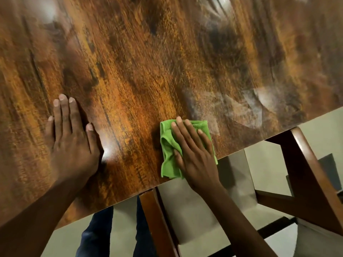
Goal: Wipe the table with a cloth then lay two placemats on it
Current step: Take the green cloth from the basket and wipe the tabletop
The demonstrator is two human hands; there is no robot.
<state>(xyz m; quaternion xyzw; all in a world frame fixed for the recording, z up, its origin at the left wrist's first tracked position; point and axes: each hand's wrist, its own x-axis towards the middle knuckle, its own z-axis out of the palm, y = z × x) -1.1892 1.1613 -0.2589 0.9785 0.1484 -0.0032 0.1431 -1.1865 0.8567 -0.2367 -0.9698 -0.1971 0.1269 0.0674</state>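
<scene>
- Table [148, 62]: large glossy wood-grain top, filling most of the view. Rigid and flat, probably heavy; no need to steady for wiping. Hazy streaks and a pale film visible on the right part of the surface, up from the near edge. Slick finish: expect low friction under cloth and palm.
- Chair [304, 175]: dark wooden frame, pushed in under the near edge, right of centre. Not involved in the wipe; possible obstruction at the knee.
- Left hand [71, 138]: laid flat on the tabletop, fingers extended and close together, holding nothing. Apparently serving as a brace.
- Right hand [193, 151]: spread flat, palm down, pressing on the cloth just inside the near table edge. No pinch grip visible; hold by downward pressure only.
- Cloth [168, 145]: green, folded or bunched into a small pad, lower corner overhanging the table edge. Soft, light, limp; likely microfibre, though weave not resolvable. Prone to bunching and to sliding out from under the palm on the slick top. Best control: flat palm over the centre, fingertips [179, 119] pinning the leading edge. To lift, pinch the raised fold at the left side.
- Placemats: not in view; laying step not yet started.
</scene>
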